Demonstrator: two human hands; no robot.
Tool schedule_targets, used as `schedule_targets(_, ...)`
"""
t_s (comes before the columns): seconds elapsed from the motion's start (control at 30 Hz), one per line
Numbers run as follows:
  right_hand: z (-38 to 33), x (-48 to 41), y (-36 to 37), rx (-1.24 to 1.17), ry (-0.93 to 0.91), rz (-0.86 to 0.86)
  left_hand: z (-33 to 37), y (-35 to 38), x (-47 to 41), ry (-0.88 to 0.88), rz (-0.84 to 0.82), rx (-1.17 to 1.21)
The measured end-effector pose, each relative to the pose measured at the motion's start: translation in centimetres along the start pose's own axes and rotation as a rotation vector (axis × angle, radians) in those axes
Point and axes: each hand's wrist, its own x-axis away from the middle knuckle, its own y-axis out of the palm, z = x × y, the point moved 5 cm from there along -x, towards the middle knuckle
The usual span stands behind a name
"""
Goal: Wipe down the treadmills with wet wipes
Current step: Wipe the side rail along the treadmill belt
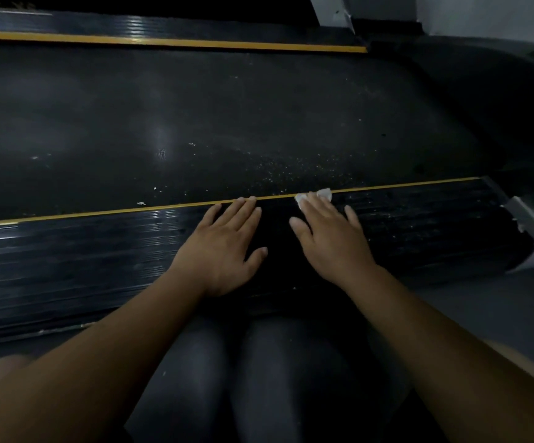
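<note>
We knelt at the near side of the treadmill, with both hands on its ribbed side rail (83,251).

- Left hand (224,247): flat on the rail, fingers straight and released, holding nothing. Its fingertips reached the yellow stripe (99,214).
- Right hand (329,241): also flat, fingers straight, pressing the white wipe (323,196) down rather than clenching it. Only a corner of the wipe showed past the fingertips.
- Wipe position: at the far edge of the rail, on the yellow stripe, just beside the belt (195,123).

The rail's long axis ran left to right across our view, and the stripe and belt edge ran parallel to it. Pale specks (291,167) lay scattered on the belt just beyond the wipe, and more dotted the rail to the right of it. The rail to the left looked glossy, so we judged it cleaner.

The dusty stretch lay rightward along the rail. The right hand was the nearer one and already had the wipe, so we judged that the next stroke called for sliding that hand along the axis while the left hand served as a brace.
</note>
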Motion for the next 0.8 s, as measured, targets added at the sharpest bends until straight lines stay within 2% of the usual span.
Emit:
schedule_targets(0.07,-1.5,-0.6,0.5,-0.028,-0.008,0.002,0.0,0.0,0.1,-0.003,0.002,0.004)
schedule_targets(0.23,-2.1,2.2,0.5,-0.153,-0.235,-0.056,0.0,-0.1,0.0,-0.002,0.014,0.020)
schedule_targets(0.37,-0.7,2.7,-0.3,-0.303,-0.326,0.084,0.0,-0.1,0.0,-0.006,0.005,0.014)
schedule_targets(0.43,-0.5,3.1,-0.6,-0.324,-0.316,0.137,0.0,-0.2,0.0,-0.008,0.008,0.020)
schedule_targets(0.63,-1.2,4.2,-0.4,-0.164,-0.191,0.329,0.0,-0.2,0.0,-0.008,0.008,0.012)
schedule_targets(0.73,-2.9,8.1,2.2,-0.029,-0.207,0.201,0.0,-0.2,0.1,-0.011,0.004,0.016)
schedule_targets(0.8,-2.0,10.1,3.1,0.067,-0.266,0.186,0.0,-0.3,0.1,-0.007,0.000,0.014)
